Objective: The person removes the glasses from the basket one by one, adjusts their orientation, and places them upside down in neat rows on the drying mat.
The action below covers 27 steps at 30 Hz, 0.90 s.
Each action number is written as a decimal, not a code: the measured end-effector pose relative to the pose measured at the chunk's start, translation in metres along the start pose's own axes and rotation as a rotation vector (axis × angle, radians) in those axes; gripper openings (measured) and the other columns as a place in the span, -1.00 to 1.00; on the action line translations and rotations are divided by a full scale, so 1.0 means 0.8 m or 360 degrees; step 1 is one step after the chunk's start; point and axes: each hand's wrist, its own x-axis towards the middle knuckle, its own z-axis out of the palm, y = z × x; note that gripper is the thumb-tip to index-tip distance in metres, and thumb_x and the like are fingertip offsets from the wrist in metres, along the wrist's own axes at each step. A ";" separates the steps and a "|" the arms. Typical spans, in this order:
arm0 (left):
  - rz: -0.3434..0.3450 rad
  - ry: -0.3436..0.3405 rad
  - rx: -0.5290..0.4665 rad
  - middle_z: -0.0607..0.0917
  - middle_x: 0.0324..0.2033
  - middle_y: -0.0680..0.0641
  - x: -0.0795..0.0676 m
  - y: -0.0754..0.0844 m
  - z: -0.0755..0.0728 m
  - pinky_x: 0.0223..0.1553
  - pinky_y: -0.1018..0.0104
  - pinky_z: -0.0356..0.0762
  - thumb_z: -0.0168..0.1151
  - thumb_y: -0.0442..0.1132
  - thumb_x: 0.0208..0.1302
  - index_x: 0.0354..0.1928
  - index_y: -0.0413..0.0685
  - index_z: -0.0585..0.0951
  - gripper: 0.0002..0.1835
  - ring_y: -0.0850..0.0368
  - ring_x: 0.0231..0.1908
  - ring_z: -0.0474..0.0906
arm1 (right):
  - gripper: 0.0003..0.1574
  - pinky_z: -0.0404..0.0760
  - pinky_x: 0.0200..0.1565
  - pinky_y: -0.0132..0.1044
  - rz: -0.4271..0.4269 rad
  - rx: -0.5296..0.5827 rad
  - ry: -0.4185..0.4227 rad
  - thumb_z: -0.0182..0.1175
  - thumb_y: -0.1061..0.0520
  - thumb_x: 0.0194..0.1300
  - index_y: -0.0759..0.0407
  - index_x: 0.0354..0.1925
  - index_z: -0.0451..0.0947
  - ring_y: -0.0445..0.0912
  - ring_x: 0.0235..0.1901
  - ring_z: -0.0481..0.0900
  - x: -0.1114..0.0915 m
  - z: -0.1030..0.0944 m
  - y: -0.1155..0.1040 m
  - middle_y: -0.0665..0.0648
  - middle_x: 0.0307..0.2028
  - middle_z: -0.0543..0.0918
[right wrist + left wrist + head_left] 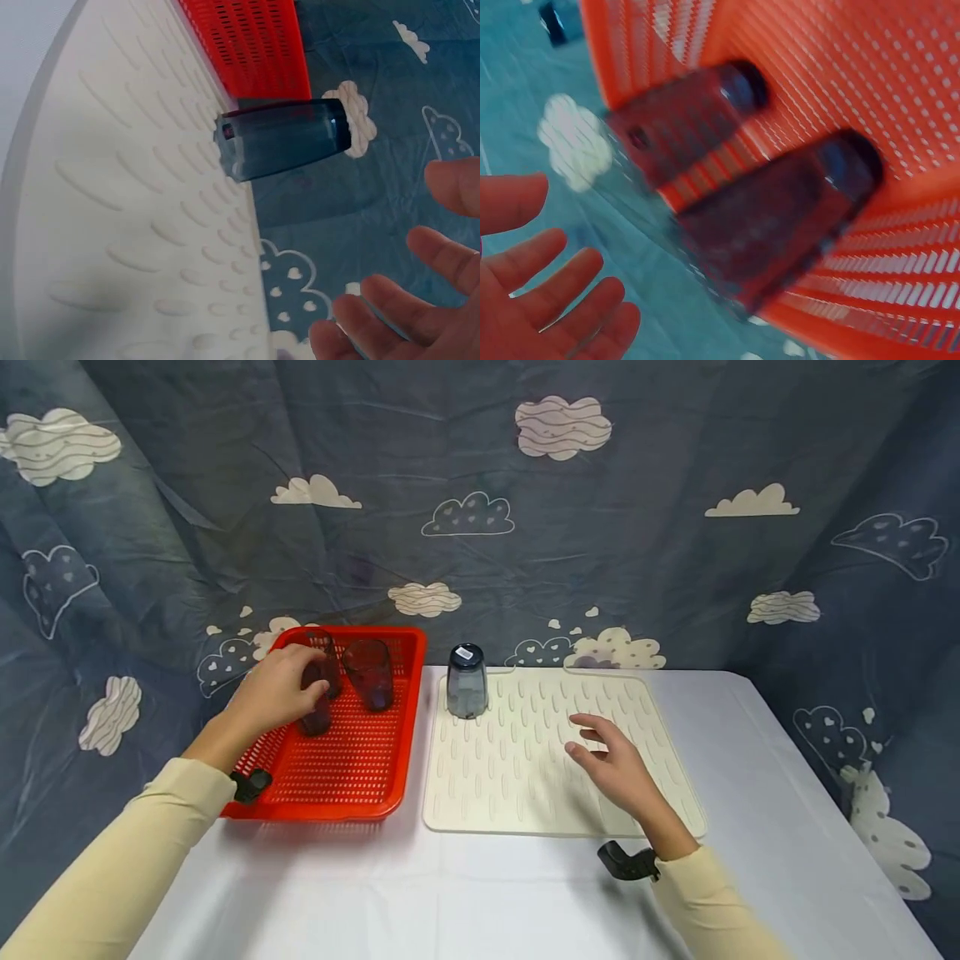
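Observation:
My left hand (288, 689) reaches over the left side of a red plastic basket (408, 735), its fingers right beside a dark tumbler (316, 720) that they partly cover in the head view. Another tinted tumbler (369, 675) leans in the basket, to the right of that hand. In the left wrist view, thumb and fingers are spread apart with nothing between them, and two tumblers show beyond, blurred. My right hand (611, 764) hovers over a cream drying mat (517, 777), fingers loosely bent and holding nothing. Upside down at the mat's back left stands a grey-blue tumbler (467, 683), sticker on its base.
A white cloth covers the table (480, 893) under basket and mat. Directly behind them hangs a dark curtain (630, 560) with cloud prints, which also runs along both sides. The basket's raised rim stands just left of the mat.

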 end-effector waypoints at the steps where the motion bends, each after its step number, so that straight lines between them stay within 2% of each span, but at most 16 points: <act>1: -0.0022 0.0005 0.0016 0.55 0.17 -0.38 0.002 -0.006 0.000 0.27 -0.29 0.37 0.20 -0.20 0.29 0.20 -0.30 0.51 -0.51 -0.35 0.16 0.47 | -0.40 0.45 0.28 0.23 0.0010 0.0029 -0.0018 0.11 0.09 0.45 0.21 0.38 0.30 0.29 0.35 0.37 0.000 0.000 0.002 0.31 0.40 0.34; 6: -0.0113 -0.0038 0.0021 0.53 0.14 -0.42 0.011 -0.027 0.002 0.18 -0.32 0.41 0.22 -0.14 0.27 0.24 -0.37 0.44 -0.42 -0.38 0.08 0.47 | -0.44 0.49 0.24 0.20 0.0060 0.0185 -0.0036 0.10 0.09 0.48 0.23 0.35 0.34 0.24 0.32 0.43 0.001 -0.001 0.017 0.31 0.36 0.41; 9: -0.0146 -0.0065 -0.0007 0.51 0.11 -0.44 0.016 -0.037 0.006 0.21 -0.33 0.37 0.25 -0.09 0.25 0.26 -0.41 0.41 -0.35 -0.39 0.10 0.42 | -0.47 0.53 0.20 0.13 0.0053 0.0238 -0.0017 0.09 0.09 0.48 0.24 0.32 0.37 0.22 0.28 0.46 0.001 -0.002 0.023 0.31 0.32 0.45; 16: -0.0275 -0.0217 -0.0096 0.40 0.18 -0.51 0.015 -0.058 0.016 0.25 -0.38 0.33 0.29 -0.01 0.23 0.34 -0.47 0.26 -0.17 -0.43 0.16 0.35 | -0.49 0.58 0.16 -0.04 0.0061 0.0251 -0.0041 0.12 0.06 0.47 0.24 0.28 0.43 0.19 0.25 0.50 0.001 0.005 0.030 0.29 0.28 0.51; 22: -0.0296 -0.0241 -0.0102 0.39 0.17 -0.51 0.017 -0.063 0.025 0.24 -0.39 0.34 0.32 -0.07 0.20 0.34 -0.45 0.25 -0.18 -0.46 0.15 0.36 | -0.53 0.61 0.09 -0.19 0.0051 0.0281 -0.0016 0.12 0.11 0.46 0.27 0.24 0.45 0.20 0.21 0.53 -0.002 0.003 0.033 0.32 0.25 0.53; 27: -0.0349 -0.0298 -0.0108 0.38 0.19 -0.49 0.018 -0.067 0.029 0.31 -0.44 0.21 0.33 -0.13 0.20 0.37 -0.39 0.23 -0.19 -0.47 0.22 0.31 | -0.54 0.64 0.04 -0.26 0.0112 0.0301 -0.0043 0.12 0.10 0.46 0.24 0.24 0.45 0.16 0.16 0.58 -0.004 0.002 0.035 0.31 0.23 0.55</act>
